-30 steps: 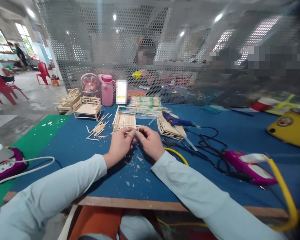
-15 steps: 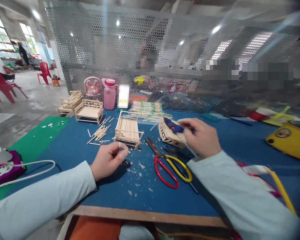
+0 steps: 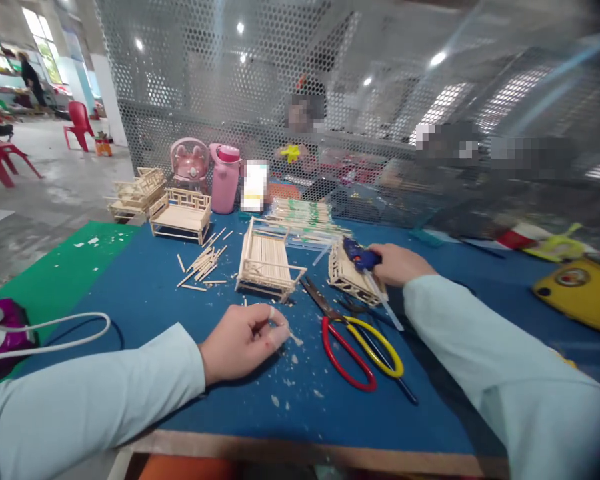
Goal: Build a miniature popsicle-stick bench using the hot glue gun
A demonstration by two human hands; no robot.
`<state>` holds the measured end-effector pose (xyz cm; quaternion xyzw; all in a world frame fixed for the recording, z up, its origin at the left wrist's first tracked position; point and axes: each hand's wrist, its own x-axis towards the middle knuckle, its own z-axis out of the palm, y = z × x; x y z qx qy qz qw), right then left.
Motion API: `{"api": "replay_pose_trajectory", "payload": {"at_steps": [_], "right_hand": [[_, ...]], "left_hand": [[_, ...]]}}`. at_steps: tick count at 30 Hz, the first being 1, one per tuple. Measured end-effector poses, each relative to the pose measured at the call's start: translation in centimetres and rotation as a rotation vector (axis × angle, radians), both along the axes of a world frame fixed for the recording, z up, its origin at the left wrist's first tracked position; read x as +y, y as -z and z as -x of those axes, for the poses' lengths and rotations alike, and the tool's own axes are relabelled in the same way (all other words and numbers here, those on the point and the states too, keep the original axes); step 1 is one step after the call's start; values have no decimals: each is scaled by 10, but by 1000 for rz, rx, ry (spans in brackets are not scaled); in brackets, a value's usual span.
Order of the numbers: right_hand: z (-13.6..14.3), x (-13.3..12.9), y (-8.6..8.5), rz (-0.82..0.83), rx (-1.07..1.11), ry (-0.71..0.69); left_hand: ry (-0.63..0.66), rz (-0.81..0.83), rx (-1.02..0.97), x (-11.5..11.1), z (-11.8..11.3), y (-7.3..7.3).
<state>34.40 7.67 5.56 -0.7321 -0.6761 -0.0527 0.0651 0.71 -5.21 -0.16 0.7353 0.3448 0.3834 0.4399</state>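
My left hand (image 3: 247,340) is closed in a pinch low over the blue table (image 3: 190,407), in front of a small bamboo bench frame (image 3: 267,260). What its fingertips hold, if anything, is too small to name. My right hand (image 3: 403,265) is wrapped round the dark blue glue gun (image 3: 361,255), with a clear glue stick (image 3: 387,307) sticking out of it. The gun lies over another bamboo piece (image 3: 345,270). Scissors with one red and one yellow handle (image 3: 336,315) lie between my hands, beside a dark tool (image 3: 370,313).
Loose sticks (image 3: 205,263) lie left of the bench frame. Behind stand finished bamboo benches (image 3: 183,217), a pink bottle (image 3: 225,180), a phone (image 3: 255,187) and wrapped sticks (image 3: 300,213). A purple socket (image 3: 5,333) with a white cable is left, a yellow pouch (image 3: 580,293) right.
My right hand has closed round the glue gun, and the clear stick now shows below it. The view has shifted, so the table items appear further right. My left hand stays pinched.
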Motion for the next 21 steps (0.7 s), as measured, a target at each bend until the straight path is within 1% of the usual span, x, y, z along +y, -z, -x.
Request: {"api": "replay_pose_trajectory", "payload": {"at_steps": [3, 5, 11, 15, 18, 20, 21], "right_hand": [[1, -1, -6, -48, 47, -7], [1, -3, -8, -76, 117, -19], [3, -12, -9, -115, 498, -45], [13, -22, -17, -197, 719, -26], [25, -42, -27, -269, 770, 0], [37, -67, -32, -292, 730, 1], [44, -81, -34, -291, 676, -9]], "left_hand": [[-11, 38, -22, 1, 0, 1], [-16, 47, -33, 2, -1, 1], [10, 25, -21, 1, -1, 1], [14, 23, -15, 2, 0, 1], [23, 16, -3, 1, 0, 1], [26, 5, 13, 1, 0, 0], [29, 4, 17, 1, 0, 0]]}}
